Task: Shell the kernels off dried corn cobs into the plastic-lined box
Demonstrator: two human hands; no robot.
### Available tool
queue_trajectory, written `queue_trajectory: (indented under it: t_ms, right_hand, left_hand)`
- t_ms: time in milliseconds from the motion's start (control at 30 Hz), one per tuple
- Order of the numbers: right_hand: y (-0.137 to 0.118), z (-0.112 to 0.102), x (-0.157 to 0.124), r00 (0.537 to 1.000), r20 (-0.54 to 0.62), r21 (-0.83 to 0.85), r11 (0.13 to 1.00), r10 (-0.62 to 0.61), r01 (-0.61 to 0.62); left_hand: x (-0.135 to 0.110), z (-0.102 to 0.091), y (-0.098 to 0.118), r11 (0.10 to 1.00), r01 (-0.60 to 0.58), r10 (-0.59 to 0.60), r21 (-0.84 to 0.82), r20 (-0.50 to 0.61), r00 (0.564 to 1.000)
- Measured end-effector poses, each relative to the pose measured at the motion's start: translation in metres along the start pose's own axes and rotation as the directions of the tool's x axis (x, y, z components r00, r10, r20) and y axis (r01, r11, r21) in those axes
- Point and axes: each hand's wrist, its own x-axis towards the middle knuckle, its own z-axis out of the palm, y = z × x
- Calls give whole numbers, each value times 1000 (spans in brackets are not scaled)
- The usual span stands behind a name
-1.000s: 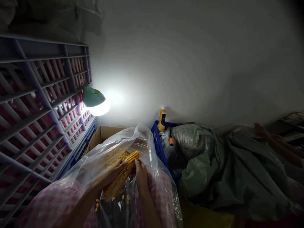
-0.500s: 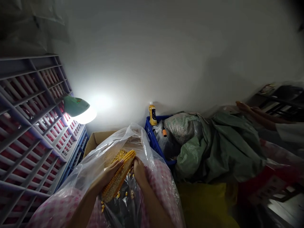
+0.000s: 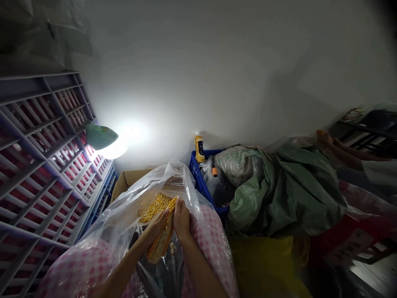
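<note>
A yellow corn cob (image 3: 161, 242) stands slanted inside a clear plastic bag (image 3: 124, 211) on my lap. My left hand (image 3: 156, 225) wraps round the cob's left side. My right hand (image 3: 181, 219) is closed on its upper end, fingers pressed to the kernels. Loose kernels (image 3: 155, 205) lie heaped in the bag just beyond the hands. Pink checked cloth (image 3: 211, 244) covers my knees on both sides of the bag.
Grey slatted crates (image 3: 40, 145) stack on the left beside a lit green lamp (image 3: 102, 136). A cardboard box (image 3: 125, 180), a blue crate (image 3: 198, 182) with a yellow bottle (image 3: 199, 147), and green sacks (image 3: 279, 194) lie ahead. Another person's arm (image 3: 344, 153) reaches in at right.
The cob has turned more upright and sunk lower into the bag, with both hands drawn closer together. The other person's arm at right moved slightly.
</note>
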Motion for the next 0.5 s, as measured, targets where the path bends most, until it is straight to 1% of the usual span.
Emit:
queue_trajectory:
  t_ms: [100,233,300,400,433,500]
  right_hand:
    - [2,-1,0,999,-23,-8,999,-34,34]
    - [2,0,1,999,-24,59,998,-35,36]
    - [1,0,2,1000,-19,140,990,-10,12]
    - [0,1,5,999,-14,243,970,31,-27]
    - [0,0,6,999,-3,273,961,53,-50]
    - [-1,-1,8,993,58,342,933,99,-112]
  left_hand:
    - [1,-2,-6,999,-19,19,-32,-5,1000]
    - [5,-5,-13,990,14,-17,-139,-17,1000]
    - [5,-7,-11,983,41,-47,-181,-27,999]
    - [2,-11,-2,979,81,-94,-187,-63,994]
    - [1,-12,1,980,87,-101,-180,-72,992]
    - [1,-13,4,985,60,-77,-163,-104,992]
